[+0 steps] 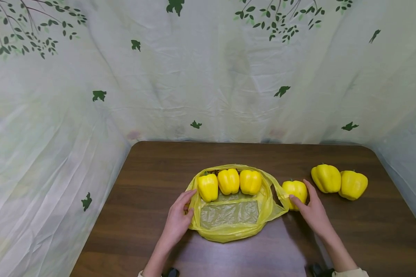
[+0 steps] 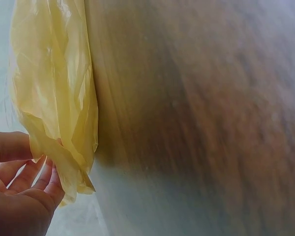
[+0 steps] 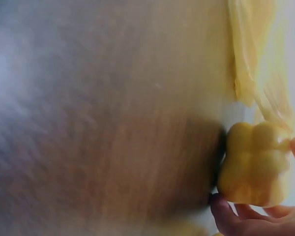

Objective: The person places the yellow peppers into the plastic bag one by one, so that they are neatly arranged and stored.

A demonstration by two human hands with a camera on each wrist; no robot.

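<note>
A yellow plastic bag (image 1: pixel 225 234) lies spread on the table with its mouth open upward. Inside, along its far side, three yellow bell peppers (image 1: pixel 228 181) sit in a row. My left hand (image 1: pixel 178 216) holds the bag's left rim; in the left wrist view its thumb and fingers pinch the thin yellow film (image 2: pixel 59 98). Just outside the bag's right handle, my right hand (image 1: pixel 314 215) grips another yellow bell pepper (image 1: pixel 294 189), thumb on the near side and fingers round the right. That pepper (image 3: pixel 255 162) also shows in the right wrist view, its lobed end facing the camera.
Two more yellow bell peppers (image 1: pixel 326 178) stand side by side on the right of the dark wooden table (image 1: pixel 152 165). Behind and to the left hangs a pale curtain (image 1: pixel 208 77) printed with leaves, meeting the table's far edge.
</note>
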